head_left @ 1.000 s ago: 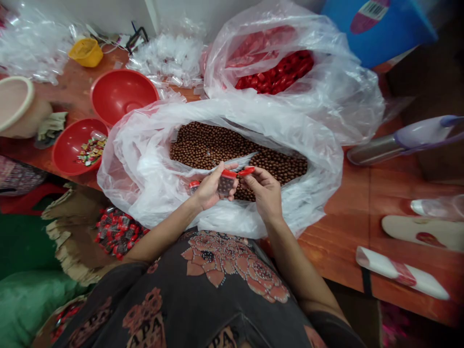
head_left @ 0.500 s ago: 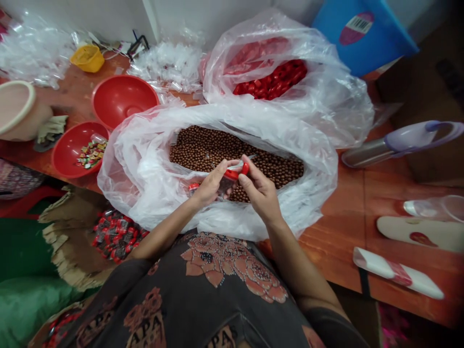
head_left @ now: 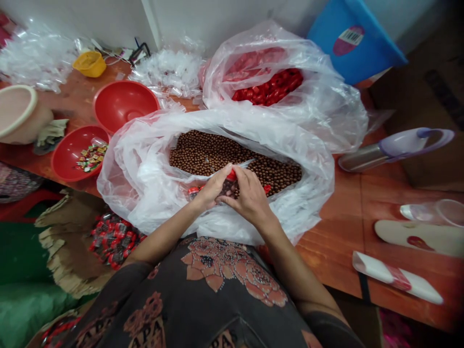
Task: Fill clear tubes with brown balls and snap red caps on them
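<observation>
1. One heap of clear plastic pieces [head_left: 36, 60] lies at the far left of the table [head_left: 344, 212], with a pale bowl [head_left: 34, 118] in front of it and a crumpled cloth [head_left: 54, 131] just beside that bowl.
2. A small red bowl [head_left: 67, 154] holds little multicoloured pieces [head_left: 90, 155]; behind it are a yellow tub [head_left: 89, 65] and a larger red bowl [head_left: 121, 104].
3. Below the table edge, torn cardboard [head_left: 67, 241] stands around a pile of red-topped containers [head_left: 114, 239].
4. A white plastic bag [head_left: 137, 169] lies open, filled with brown balls [head_left: 206, 145]. Near its front edge, left of the hands, is another red-topped container [head_left: 193, 192].
5. The left hand [head_left: 212, 189] grips a small container [head_left: 229, 186] from its left side. The container, clear with a red top, is over the front of the open bag, with dark contents showing.
6. The right hand [head_left: 250, 195] closes on the same container from the right, fingers over its top, so both hands are together around it; whether the top is fully seated is hidden.
7. Just right of that hand, a red piece [head_left: 267, 189] rests on the balls.
8. Behind, a second bag [head_left: 326, 101] holds red pieces [head_left: 270, 88], beside a blue bin [head_left: 353, 53].
9. At the right lie a metal flask [head_left: 364, 158], a clear cup [head_left: 435, 212], a cream case [head_left: 416, 237] and a white packet [head_left: 397, 277].
</observation>
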Demonstrator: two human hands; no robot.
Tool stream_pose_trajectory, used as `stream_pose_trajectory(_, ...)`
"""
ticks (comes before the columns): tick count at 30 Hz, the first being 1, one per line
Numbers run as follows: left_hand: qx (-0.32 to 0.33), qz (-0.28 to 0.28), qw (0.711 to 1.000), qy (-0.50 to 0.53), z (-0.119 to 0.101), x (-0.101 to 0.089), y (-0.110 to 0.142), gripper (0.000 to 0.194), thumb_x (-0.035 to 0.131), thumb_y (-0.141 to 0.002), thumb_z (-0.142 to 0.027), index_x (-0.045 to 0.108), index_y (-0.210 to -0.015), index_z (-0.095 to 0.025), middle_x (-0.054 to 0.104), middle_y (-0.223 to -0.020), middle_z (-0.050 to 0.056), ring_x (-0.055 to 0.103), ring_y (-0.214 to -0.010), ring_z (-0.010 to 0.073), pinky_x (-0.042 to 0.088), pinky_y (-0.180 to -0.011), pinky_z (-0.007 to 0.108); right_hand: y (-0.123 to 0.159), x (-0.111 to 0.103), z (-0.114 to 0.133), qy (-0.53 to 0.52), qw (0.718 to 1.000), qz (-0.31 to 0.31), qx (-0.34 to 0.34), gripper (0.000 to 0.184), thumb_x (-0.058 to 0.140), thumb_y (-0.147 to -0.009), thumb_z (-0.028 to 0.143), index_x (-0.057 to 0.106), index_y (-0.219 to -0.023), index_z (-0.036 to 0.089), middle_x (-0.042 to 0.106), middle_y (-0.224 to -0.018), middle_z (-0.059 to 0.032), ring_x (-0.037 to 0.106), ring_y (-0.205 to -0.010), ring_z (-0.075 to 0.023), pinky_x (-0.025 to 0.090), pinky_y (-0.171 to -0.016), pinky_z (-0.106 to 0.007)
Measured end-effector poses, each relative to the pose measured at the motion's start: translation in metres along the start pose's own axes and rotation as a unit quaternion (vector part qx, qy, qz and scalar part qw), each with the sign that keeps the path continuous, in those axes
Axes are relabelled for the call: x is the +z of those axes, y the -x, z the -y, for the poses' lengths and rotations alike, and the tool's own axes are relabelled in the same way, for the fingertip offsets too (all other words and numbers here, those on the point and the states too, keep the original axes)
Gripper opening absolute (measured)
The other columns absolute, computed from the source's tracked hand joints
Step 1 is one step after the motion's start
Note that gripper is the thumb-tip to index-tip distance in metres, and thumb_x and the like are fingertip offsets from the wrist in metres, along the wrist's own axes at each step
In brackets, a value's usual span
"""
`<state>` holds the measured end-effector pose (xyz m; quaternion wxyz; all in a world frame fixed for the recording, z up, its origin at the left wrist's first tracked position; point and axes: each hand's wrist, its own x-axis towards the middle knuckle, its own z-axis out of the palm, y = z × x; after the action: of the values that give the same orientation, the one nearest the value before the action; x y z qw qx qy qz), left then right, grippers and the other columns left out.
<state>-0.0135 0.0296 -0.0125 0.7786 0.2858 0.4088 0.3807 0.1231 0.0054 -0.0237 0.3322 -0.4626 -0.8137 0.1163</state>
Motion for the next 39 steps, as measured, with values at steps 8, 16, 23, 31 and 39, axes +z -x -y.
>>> stream_pose_trajectory(8,0.012,-0.018,1.000,0.016,0.008,0.001,0.007,0.043,0.048,-0.088,-0.044,0.061,-0.117,-0.014,0.051,-0.058,-0.003,0.045,-0.046,0.0100,0.035,-0.042,0.019,0.004,0.010,-0.012,0.026,0.997,-0.023,-0.072,0.072,0.064,-0.082,0.053,0.042,-0.138,0.014,0.062,-0.118,-0.0192,0.060,-0.107,-0.0339,0.051,-0.092,-0.052)
stream_pose_trajectory(16,0.003,-0.026,1.000,-0.016,0.009,-0.019,0.016,0.050,0.042,-0.089,-0.043,0.047,-0.132,-0.018,0.055,-0.061,-0.003,0.049,-0.045,0.0116,0.041,-0.045,0.022,0.015,0.020,-0.002,-0.025,0.998,0.061,-0.011,0.078,0.065,-0.085,0.049,0.032,-0.149,0.018,0.058,-0.129,-0.0183,0.056,-0.118,-0.0347,0.048,-0.098,-0.053)
stream_pose_trajectory(23,0.053,-0.165,0.905,-0.388,-0.033,-0.092,0.046,0.031,0.041,-0.092,-0.040,0.060,-0.093,-0.017,0.058,-0.070,0.002,0.056,-0.055,0.0136,0.046,-0.053,0.026,0.022,0.021,-0.007,-0.098,0.977,0.179,0.064,0.049,0.055,-0.095,0.038,0.050,-0.139,0.019,0.054,-0.136,-0.0169,0.055,-0.125,-0.0308,0.048,-0.104,-0.047)
stream_pose_trajectory(31,0.038,-0.055,0.813,-0.579,0.004,-0.113,0.040,0.040,0.073,-0.073,-0.037,0.061,-0.105,-0.017,0.066,-0.097,0.007,0.061,-0.091,0.0232,0.046,-0.081,0.036,-0.008,0.047,0.016,-0.121,0.924,0.349,0.098,0.054,0.067,-0.085,0.033,0.051,-0.136,0.020,0.060,-0.133,-0.0158,0.061,-0.117,-0.0326,0.049,-0.099,-0.046)
stream_pose_trajectory(39,0.009,-0.074,0.916,-0.393,0.029,-0.117,0.024,0.050,0.082,-0.052,-0.024,0.056,-0.095,-0.016,0.060,-0.084,0.001,0.056,-0.072,0.0154,0.046,-0.058,0.027,-0.013,0.066,0.016,-0.081,0.897,0.401,0.166,0.107,0.080,-0.066,0.043,0.024,-0.154,0.017,0.042,-0.144,-0.0237,0.058,-0.119,-0.0390,0.047,-0.097,-0.050)
